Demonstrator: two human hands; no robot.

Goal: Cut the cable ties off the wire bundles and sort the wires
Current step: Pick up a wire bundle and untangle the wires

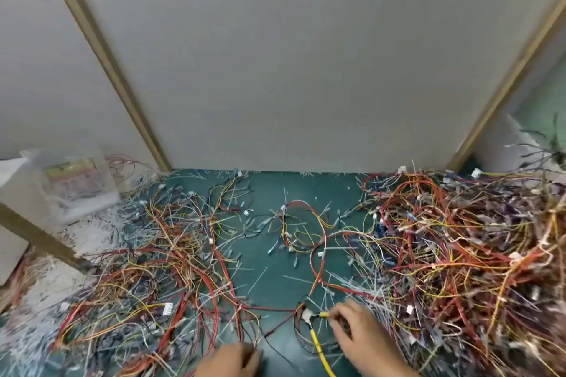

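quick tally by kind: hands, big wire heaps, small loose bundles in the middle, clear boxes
hands: 2, left hand, right hand
big wire heaps: 2, left heap, right heap
middle bundle: 1
clear box: 1
total: 6

Our red, yellow and black wires (pixel 459 254) lie heaped either side of the counter (pixel 269 187), white cable ties (pixel 257 280) strewn between.
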